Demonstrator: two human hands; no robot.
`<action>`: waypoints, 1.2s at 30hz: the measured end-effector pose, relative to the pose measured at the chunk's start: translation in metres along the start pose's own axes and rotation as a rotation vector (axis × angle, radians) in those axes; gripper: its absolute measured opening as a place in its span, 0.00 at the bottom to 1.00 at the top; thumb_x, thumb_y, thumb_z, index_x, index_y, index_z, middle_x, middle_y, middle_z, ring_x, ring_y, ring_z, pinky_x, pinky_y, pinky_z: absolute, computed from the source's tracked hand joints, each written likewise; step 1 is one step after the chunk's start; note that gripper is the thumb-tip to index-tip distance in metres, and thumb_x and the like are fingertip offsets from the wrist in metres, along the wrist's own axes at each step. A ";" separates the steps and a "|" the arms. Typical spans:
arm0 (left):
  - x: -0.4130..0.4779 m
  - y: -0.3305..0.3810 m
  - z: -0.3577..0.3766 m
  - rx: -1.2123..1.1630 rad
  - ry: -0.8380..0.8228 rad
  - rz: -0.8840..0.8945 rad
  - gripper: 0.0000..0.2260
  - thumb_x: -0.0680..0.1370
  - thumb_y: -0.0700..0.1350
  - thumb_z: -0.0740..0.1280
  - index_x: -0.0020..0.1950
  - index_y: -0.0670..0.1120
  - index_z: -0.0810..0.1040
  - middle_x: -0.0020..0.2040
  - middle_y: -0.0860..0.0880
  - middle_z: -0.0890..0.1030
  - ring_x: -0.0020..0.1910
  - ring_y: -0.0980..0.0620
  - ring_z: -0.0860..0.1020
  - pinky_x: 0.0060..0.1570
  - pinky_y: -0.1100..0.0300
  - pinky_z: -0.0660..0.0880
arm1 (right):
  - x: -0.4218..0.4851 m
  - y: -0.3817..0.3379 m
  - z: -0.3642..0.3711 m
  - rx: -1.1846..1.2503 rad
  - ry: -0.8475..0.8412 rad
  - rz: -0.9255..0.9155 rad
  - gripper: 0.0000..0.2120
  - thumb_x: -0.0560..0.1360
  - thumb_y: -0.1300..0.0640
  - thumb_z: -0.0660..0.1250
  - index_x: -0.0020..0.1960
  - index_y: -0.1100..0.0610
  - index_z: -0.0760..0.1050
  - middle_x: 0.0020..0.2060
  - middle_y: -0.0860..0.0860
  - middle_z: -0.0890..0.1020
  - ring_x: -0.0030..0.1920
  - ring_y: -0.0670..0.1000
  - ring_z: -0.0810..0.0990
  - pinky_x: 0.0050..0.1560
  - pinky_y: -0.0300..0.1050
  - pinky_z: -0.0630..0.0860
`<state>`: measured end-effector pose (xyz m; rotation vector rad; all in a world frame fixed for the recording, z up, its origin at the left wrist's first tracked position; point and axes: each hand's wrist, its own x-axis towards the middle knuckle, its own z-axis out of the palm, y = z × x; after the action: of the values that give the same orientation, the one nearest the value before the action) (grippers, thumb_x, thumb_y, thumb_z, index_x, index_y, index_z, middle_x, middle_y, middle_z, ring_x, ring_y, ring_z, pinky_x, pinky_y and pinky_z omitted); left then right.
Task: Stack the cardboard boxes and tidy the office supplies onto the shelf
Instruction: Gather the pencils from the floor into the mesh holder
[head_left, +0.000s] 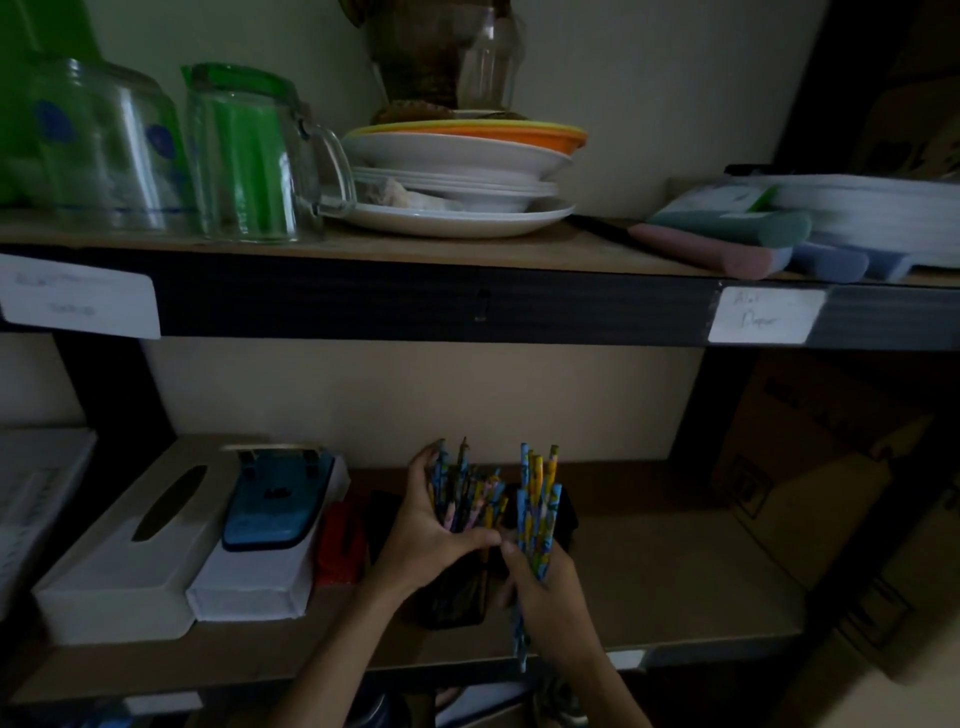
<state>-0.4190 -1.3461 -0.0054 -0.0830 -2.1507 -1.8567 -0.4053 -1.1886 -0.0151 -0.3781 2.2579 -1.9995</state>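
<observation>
On the lower shelf (675, 582) stands a dark pencil cup (457, 597) filled with patterned pencils (470, 493). My left hand (426, 530) curls around those pencils at the cup's rim, thumb across the front. My right hand (545, 587) grips a separate bunch of blue and yellow pencils (540, 499), upright just right of the cup, with one pencil end poking below the hand. A second dark holder (569, 514) is partly hidden behind that bunch. Cardboard boxes (810, 467) stand to the right of the shelf.
Left on the lower shelf: a white tissue box (135, 540), a blue hole punch (275, 504) on a white box, a red item (340, 545). The upper shelf holds glass jugs (244, 156), stacked plates (457, 171) and folders (779, 234).
</observation>
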 end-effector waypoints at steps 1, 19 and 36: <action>0.000 0.004 -0.001 -0.013 0.009 0.018 0.45 0.63 0.35 0.78 0.71 0.55 0.57 0.64 0.58 0.68 0.60 0.68 0.72 0.52 0.72 0.72 | 0.001 -0.001 -0.001 -0.007 0.012 -0.011 0.05 0.79 0.58 0.61 0.53 0.56 0.74 0.26 0.49 0.76 0.25 0.45 0.73 0.27 0.36 0.70; 0.006 0.017 0.005 0.401 0.200 0.344 0.28 0.71 0.60 0.65 0.69 0.56 0.66 0.71 0.54 0.66 0.71 0.61 0.61 0.66 0.71 0.59 | 0.009 0.036 0.009 -0.085 0.089 -0.028 0.05 0.75 0.58 0.69 0.46 0.48 0.75 0.35 0.42 0.82 0.41 0.35 0.79 0.38 0.28 0.72; 0.019 0.020 0.008 0.006 0.066 0.029 0.20 0.74 0.59 0.61 0.61 0.50 0.75 0.57 0.51 0.78 0.58 0.57 0.75 0.57 0.64 0.70 | 0.033 -0.009 0.018 -0.034 0.120 -0.295 0.04 0.77 0.57 0.65 0.49 0.51 0.78 0.39 0.52 0.83 0.40 0.43 0.81 0.40 0.37 0.75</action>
<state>-0.4337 -1.3375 0.0171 -0.0509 -2.1002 -1.8113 -0.4319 -1.2156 -0.0061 -0.6453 2.4334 -2.1754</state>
